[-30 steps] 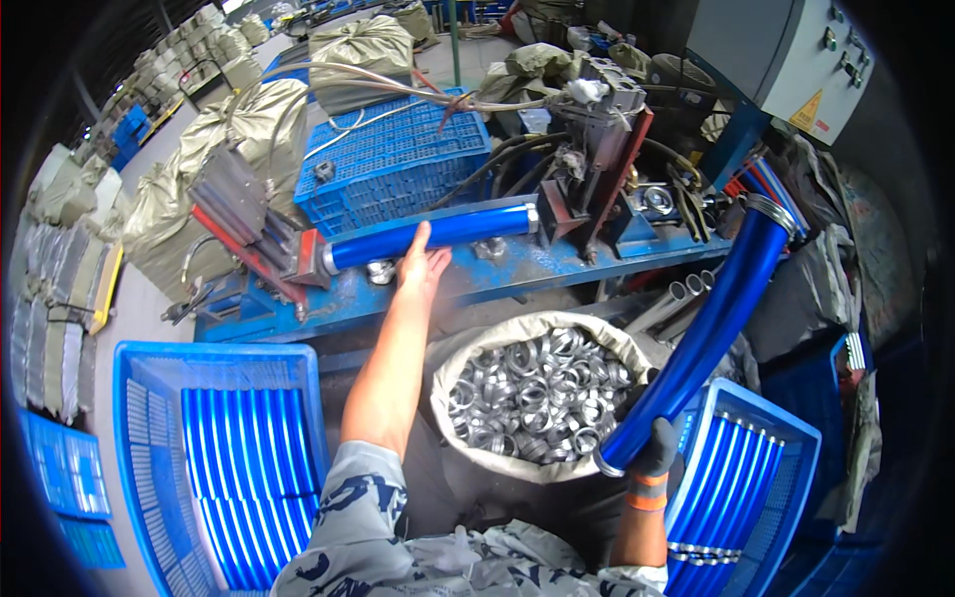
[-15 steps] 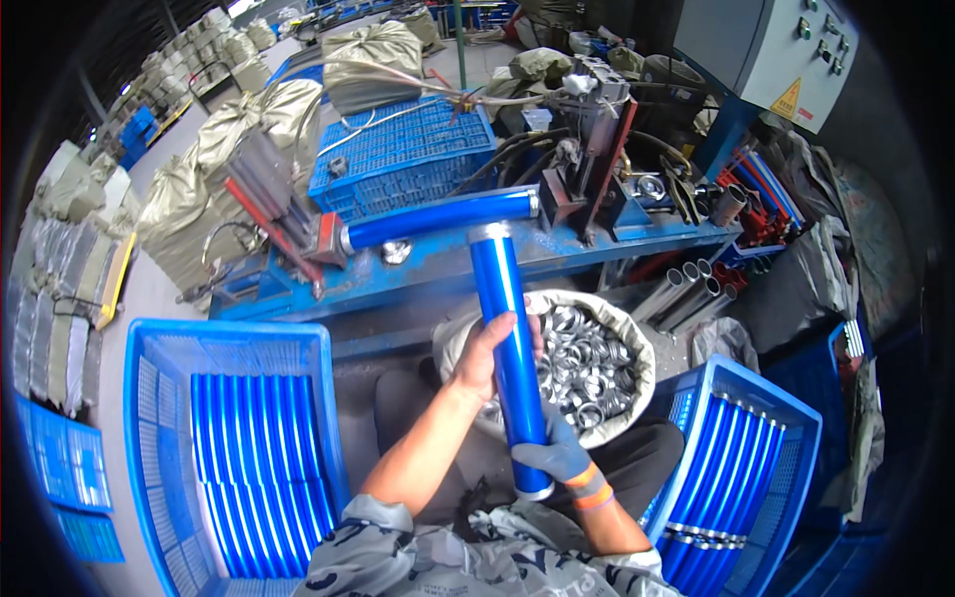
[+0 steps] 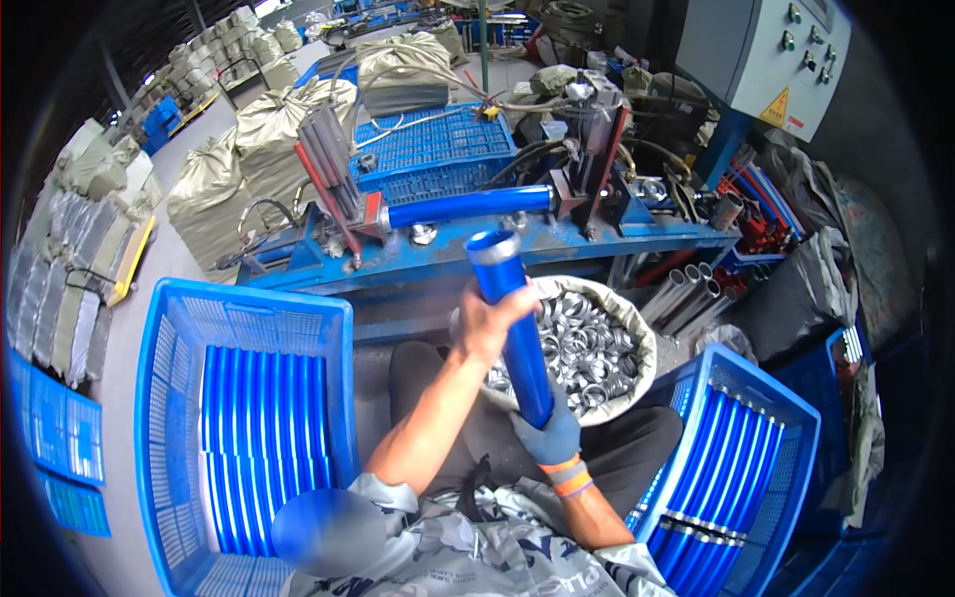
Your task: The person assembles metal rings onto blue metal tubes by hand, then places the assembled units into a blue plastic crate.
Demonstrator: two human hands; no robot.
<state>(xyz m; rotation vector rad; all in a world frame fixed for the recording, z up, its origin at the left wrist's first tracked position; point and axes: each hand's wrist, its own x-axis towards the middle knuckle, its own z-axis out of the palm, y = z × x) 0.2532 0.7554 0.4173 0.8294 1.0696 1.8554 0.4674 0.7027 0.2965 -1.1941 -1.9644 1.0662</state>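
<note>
A blue tube (image 3: 514,320) with a silver ring on its top end stands nearly upright in front of me. My bare left hand (image 3: 484,323) wraps its middle. My right hand (image 3: 550,435), in a grey glove with orange cuff, grips its lower end. Just behind the tube is a sack of silver metal rings (image 3: 589,347). Another blue tube (image 3: 468,207) lies horizontally, clamped in the blue machine bench (image 3: 557,244) beyond.
A blue crate (image 3: 244,423) full of blue tubes stands at my left, and a second blue crate (image 3: 734,468) with blue tubes at my right. Bare metal pipes (image 3: 686,289) lean by the bench. Filled sacks (image 3: 279,119) and a grey control cabinet (image 3: 766,55) stand behind.
My left hand left the clamped tube on the bench and came back to grip the tube that my right hand lifted from the right side. The tube now stands upright before me.
</note>
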